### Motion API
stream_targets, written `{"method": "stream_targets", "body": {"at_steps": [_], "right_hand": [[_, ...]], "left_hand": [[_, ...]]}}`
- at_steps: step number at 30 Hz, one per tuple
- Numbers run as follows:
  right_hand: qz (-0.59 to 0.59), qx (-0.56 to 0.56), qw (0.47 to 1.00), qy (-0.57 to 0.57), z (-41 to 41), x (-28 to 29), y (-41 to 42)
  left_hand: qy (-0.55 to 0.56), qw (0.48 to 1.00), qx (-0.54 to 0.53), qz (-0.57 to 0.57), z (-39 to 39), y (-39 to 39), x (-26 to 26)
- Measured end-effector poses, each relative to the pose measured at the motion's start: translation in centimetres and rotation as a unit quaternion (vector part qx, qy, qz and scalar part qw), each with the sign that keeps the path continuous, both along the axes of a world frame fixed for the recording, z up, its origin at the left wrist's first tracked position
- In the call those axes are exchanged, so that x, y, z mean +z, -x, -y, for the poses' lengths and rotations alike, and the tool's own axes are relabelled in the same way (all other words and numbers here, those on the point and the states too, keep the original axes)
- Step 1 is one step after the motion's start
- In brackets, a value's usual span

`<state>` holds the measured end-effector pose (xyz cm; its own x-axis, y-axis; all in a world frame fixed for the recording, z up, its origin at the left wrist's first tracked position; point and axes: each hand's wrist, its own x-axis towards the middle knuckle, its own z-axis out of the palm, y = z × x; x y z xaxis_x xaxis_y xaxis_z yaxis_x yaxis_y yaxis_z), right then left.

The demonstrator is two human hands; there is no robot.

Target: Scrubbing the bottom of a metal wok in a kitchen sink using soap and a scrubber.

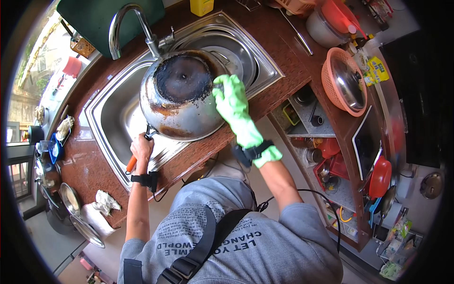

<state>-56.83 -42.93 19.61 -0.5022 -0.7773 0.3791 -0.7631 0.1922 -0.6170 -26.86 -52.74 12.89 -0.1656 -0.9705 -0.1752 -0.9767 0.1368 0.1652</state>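
Observation:
A large metal wok is tilted over the double sink with its underside facing me. Black soot covers the middle of its base, with brown burnt stains around it. My bare left hand grips the wok's handle, whose orange end sticks out below the fist. A light green rubber glove covers my right hand, which is at the wok's right side with its fingers curled. Between those fingers shows a small dark grey scouring pad, mostly hidden by the glove.
A chrome faucet rises behind the wok. In the right sink basin sits a round metal basin. A pink colander with a glass lid stands on the right counter. Pot lids and a crumpled cloth lie at left.

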Motion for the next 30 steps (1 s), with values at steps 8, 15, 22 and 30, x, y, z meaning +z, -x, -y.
{"method": "stream_targets", "body": {"at_steps": [8, 15, 22, 30], "right_hand": [[0.174, -0.072, 0.982, 0.03, -0.2, -3.0, 4.3], [0.07, -0.017, 0.996, 0.054, -5.3, -2.6, -5.5], [0.198, -0.113, 0.971, 0.07, -3.4, -4.7, 0.5], [0.047, -0.065, 0.991, 0.105, -4.9, -4.4, -2.7]], "left_hand": [[0.011, 1.0, -0.018, 0.004, 0.2, 0.5, 0.1], [-0.002, 1.0, -0.015, 0.004, 0.0, -0.2, 0.1], [0.02, 0.998, -0.063, -0.01, 0.1, -0.5, 0.2], [0.032, 0.997, -0.065, -0.016, 0.1, -0.5, -0.3]]}}
